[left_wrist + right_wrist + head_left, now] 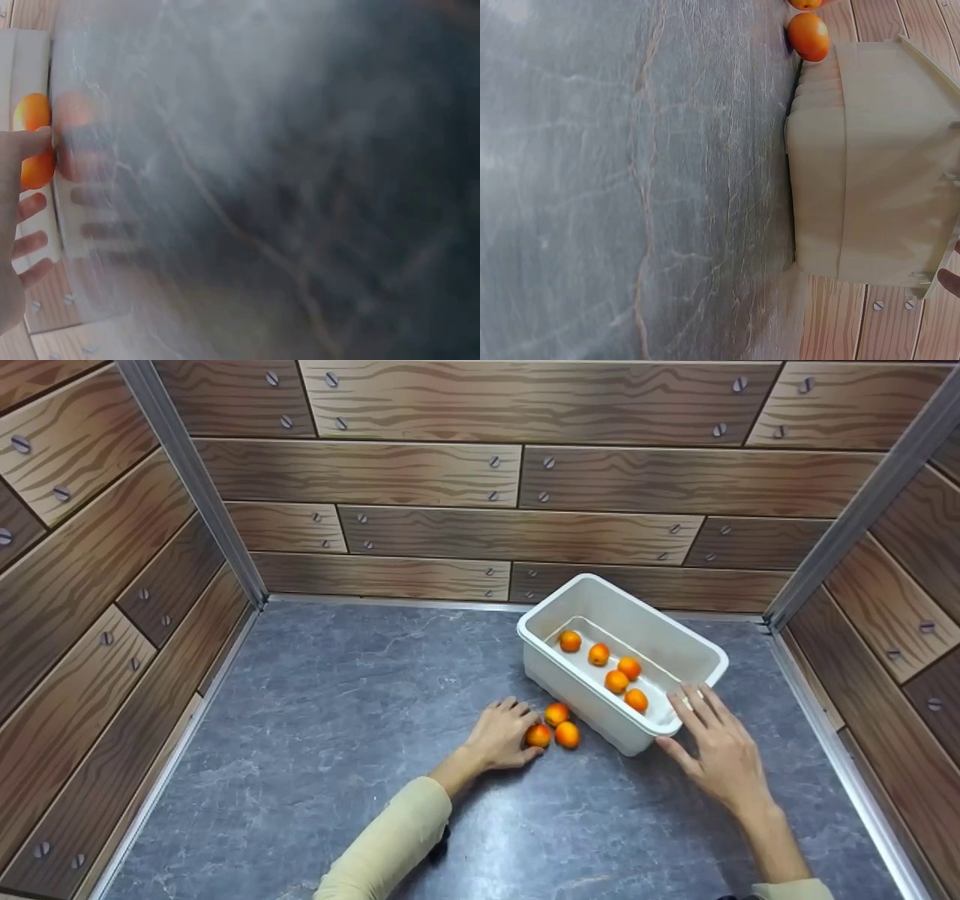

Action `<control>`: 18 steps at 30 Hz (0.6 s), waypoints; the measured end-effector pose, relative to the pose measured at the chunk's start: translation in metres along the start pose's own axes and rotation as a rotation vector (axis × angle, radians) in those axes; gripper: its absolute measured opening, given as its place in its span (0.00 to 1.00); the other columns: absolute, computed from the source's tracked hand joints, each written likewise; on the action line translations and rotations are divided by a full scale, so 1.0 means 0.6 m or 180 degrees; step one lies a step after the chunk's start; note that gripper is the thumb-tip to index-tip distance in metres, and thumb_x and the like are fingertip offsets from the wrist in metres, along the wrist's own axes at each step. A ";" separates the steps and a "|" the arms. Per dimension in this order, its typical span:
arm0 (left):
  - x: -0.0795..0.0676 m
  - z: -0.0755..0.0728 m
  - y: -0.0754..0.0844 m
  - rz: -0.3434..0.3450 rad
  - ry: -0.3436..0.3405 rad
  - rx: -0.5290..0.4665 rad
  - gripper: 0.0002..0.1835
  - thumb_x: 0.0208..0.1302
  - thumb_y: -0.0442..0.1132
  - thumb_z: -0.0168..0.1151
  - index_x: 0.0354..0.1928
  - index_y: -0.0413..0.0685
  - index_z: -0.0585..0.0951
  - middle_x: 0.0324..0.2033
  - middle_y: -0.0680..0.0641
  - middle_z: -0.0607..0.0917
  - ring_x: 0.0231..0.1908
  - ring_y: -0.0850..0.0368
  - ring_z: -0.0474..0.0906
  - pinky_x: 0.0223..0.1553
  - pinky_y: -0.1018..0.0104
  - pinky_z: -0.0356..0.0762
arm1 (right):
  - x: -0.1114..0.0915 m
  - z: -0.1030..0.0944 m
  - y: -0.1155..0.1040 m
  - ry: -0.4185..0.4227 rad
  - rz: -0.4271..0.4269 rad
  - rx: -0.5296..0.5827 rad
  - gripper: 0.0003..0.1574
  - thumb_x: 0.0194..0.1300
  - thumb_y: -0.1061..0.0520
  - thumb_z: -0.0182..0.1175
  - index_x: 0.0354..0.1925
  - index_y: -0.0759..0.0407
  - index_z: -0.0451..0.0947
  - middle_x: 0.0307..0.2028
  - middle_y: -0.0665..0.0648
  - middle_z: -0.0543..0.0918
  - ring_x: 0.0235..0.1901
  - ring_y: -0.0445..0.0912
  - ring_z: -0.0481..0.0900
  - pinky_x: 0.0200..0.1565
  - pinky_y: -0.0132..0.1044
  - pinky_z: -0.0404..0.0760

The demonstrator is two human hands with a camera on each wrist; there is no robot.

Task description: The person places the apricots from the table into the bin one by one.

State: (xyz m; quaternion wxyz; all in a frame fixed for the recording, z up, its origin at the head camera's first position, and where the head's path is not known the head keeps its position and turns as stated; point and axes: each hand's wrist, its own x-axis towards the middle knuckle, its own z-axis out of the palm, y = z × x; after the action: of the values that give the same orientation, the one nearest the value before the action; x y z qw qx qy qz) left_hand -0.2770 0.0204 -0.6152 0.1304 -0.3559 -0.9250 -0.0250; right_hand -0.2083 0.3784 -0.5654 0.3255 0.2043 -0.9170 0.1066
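Note:
Several small orange, red-blushed fruits that look like apricots are in view. My left hand (504, 735) is on the table with thumb and fingers around one apricot (538, 735). Right beside it lie two more, an upper apricot (556, 714) and a lower apricot (568, 735). In the left wrist view, the thumb (36, 141) crosses in front of two fruits. A white plastic bin (577, 701) stands turned at an angle, with several apricots (616, 682) spread on its floor. My right hand (724, 750) rests at the bin's near right end, straight fingers reaching over the rim, thumb by the corner.
The grey marbled table (315, 720) is bounded by a wood-patterned back wall (420, 529) and side walls, with metal strips along the edges. The bin's far corner is close to the back wall. Its outer side (870, 165) fills the right of the right wrist view.

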 end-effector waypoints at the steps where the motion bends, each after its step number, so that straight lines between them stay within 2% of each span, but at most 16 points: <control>1: 0.000 0.000 -0.001 -0.0006 0.0024 -0.0010 0.27 0.65 0.67 0.64 0.55 0.59 0.83 0.52 0.53 0.87 0.53 0.53 0.81 0.54 0.57 0.82 | 0.000 0.000 0.000 0.0007 -0.0009 0.0006 0.55 0.74 0.18 0.37 0.70 0.57 0.77 0.70 0.65 0.79 0.71 0.66 0.73 0.63 0.66 0.74; 6: -0.001 -0.002 -0.005 -0.0044 0.0127 -0.0055 0.25 0.64 0.66 0.66 0.53 0.59 0.83 0.50 0.53 0.87 0.52 0.53 0.81 0.53 0.57 0.83 | 0.000 0.001 0.000 0.0019 -0.0024 0.0023 0.55 0.74 0.18 0.37 0.70 0.57 0.77 0.70 0.66 0.79 0.71 0.67 0.73 0.63 0.67 0.74; 13: -0.003 -0.004 -0.008 -0.0087 0.0138 -0.0078 0.27 0.64 0.67 0.65 0.53 0.57 0.83 0.50 0.52 0.87 0.51 0.52 0.82 0.53 0.56 0.83 | -0.001 0.001 0.000 0.0008 0.0008 -0.0024 0.56 0.73 0.18 0.36 0.70 0.57 0.77 0.70 0.64 0.79 0.71 0.65 0.73 0.66 0.62 0.72; 18: -0.001 -0.008 -0.009 -0.0115 0.0244 -0.0091 0.27 0.63 0.67 0.65 0.53 0.56 0.84 0.48 0.52 0.87 0.50 0.52 0.83 0.52 0.56 0.83 | 0.000 0.000 0.000 -0.0014 0.0020 -0.0009 0.56 0.73 0.18 0.36 0.70 0.57 0.77 0.71 0.64 0.78 0.71 0.66 0.72 0.65 0.65 0.73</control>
State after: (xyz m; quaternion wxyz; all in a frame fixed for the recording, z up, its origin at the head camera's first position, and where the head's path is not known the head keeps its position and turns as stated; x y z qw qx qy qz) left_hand -0.2789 0.0153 -0.6107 0.1602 -0.3398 -0.9252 -0.0542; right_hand -0.2083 0.3786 -0.5655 0.3234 0.2012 -0.9185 0.1058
